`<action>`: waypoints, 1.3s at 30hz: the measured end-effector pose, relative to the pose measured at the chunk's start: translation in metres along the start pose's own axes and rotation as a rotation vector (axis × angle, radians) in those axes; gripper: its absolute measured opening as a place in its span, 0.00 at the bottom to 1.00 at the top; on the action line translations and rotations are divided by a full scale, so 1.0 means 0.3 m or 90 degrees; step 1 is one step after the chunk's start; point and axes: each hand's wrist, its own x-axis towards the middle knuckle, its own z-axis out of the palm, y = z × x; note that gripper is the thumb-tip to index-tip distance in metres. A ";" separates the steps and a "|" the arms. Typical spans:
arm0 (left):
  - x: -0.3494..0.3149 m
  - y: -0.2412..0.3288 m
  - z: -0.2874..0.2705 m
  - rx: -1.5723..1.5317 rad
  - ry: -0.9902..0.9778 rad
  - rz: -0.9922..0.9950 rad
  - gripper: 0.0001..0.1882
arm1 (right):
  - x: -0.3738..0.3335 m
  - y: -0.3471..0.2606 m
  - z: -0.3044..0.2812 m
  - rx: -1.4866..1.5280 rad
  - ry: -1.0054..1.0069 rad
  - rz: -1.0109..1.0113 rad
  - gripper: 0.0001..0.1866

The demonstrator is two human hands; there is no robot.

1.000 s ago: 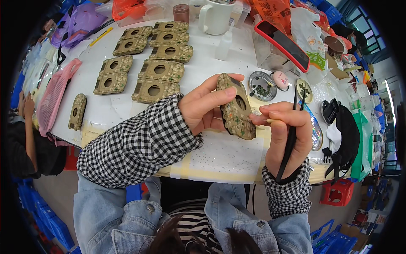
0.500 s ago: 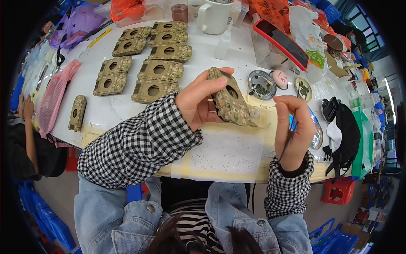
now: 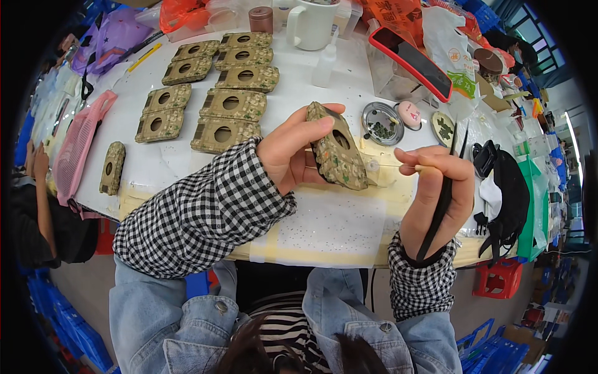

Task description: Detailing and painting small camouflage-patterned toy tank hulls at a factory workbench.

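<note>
Holding a camouflage-patterned model tank hull [image 3: 349, 169] at a tilt above the table [image 3: 293, 78], the left hand [image 3: 298, 144] is closed around it, thumb on the upper face. To the right, apart from the hull, the right hand [image 3: 437, 190] has thumb and fingertips pinched on a slim pale-ended stick [image 3: 420, 167] (its far end is too fine to make out), with black tweezers [image 3: 443, 209] between the fingers, tips apart. A speckled white sheet [image 3: 330, 227] lies nearer the body; beyond, a round dish [image 3: 374, 113] contains dark green pieces [image 3: 381, 131]
</note>
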 end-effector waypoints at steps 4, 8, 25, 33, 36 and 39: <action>-0.004 -0.003 0.008 0.013 -0.015 0.007 0.26 | -0.003 -0.001 0.054 0.129 -0.025 0.054 0.04; -0.008 -0.006 0.006 0.013 -0.022 0.006 0.26 | -0.001 -0.006 0.065 0.146 -0.044 0.084 0.04; -0.006 -0.011 0.000 0.027 -0.022 0.007 0.25 | -0.007 -0.007 0.066 0.137 -0.043 0.098 0.04; -0.003 0.002 -0.001 0.027 0.012 0.016 0.26 | 0.004 0.037 -0.005 -0.140 0.015 0.086 0.03; 0.005 0.000 -0.014 0.016 0.013 0.040 0.26 | 0.012 0.051 -0.017 -0.348 -0.050 0.031 0.04; 0.006 0.002 -0.018 -0.013 0.021 0.052 0.25 | 0.018 0.053 -0.001 -0.422 -0.103 -0.021 0.06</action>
